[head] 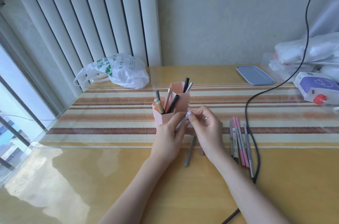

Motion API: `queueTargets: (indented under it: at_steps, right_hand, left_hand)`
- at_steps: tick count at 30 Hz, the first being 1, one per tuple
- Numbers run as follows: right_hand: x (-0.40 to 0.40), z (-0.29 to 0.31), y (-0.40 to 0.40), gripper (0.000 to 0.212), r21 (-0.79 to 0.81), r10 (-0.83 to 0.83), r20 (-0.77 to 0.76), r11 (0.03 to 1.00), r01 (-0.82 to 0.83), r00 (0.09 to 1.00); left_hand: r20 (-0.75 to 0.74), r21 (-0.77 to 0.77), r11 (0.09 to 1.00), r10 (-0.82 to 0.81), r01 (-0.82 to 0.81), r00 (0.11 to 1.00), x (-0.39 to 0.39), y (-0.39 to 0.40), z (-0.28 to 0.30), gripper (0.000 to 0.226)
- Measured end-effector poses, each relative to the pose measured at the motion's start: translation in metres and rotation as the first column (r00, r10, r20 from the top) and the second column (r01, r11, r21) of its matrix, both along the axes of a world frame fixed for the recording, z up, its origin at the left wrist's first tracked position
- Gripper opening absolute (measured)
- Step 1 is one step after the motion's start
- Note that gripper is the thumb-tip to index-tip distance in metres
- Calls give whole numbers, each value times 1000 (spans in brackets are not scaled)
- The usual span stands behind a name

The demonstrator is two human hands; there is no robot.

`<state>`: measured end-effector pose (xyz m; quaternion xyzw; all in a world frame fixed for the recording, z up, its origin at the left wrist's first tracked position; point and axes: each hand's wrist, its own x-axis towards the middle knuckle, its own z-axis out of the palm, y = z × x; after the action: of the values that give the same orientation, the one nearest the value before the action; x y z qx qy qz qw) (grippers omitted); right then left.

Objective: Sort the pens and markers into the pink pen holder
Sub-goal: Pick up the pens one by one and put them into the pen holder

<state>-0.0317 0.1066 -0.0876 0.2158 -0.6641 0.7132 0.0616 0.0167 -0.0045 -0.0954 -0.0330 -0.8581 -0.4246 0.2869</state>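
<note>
The pink pen holder stands mid-table, made of hexagonal tubes of different heights. Several pens stick out of its tubes, among them black, grey and gold-capped ones. Just in front of it, my left hand and my right hand both hold one silver-grey pen, which tilts up to the right. My right fingertips pinch its upper end. A grey pen lies on the table between my wrists. To the right lies a row of several pens and markers, pink and grey.
A black cable runs down the table right beside the loose pens. A white plastic bag sits at the back left, a grey-blue lid at the back right, a tissue pack and wrapped bundles at far right.
</note>
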Motion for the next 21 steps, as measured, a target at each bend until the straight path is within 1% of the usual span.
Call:
queueTargets:
  at_steps: [4, 8, 12, 15, 18, 21]
  right_hand:
    - [0, -2, 0, 16, -27, 46, 54, 999, -45, 997]
    - [2, -2, 2, 15, -2, 52, 40, 999, -52, 998]
    - [4, 0, 1, 11, 14, 17, 29, 1000, -18, 999]
    - [5, 2, -1, 3, 25, -4, 9, 1000, 4, 1000]
    - [7, 7, -1, 17, 18, 19, -12, 1000, -19, 1000]
    - [3, 9, 2, 21, -72, -12, 21, 997, 13, 1000]
  left_hand:
    - [1, 3, 1000, 0, 0, 1000, 1, 0, 1, 9]
    - [26, 30, 1000, -1, 1, 1000, 4, 1, 2, 19]
    - [48, 71, 997, -22, 18, 999, 3, 3, 2, 20]
    - [52, 131, 991, -32, 25, 998, 1, 3, 3, 21]
    - [55, 163, 984, -80, 70, 995, 0, 6, 6, 16]
    - [72, 132, 985, -123, 113, 990, 0, 8, 4, 25]
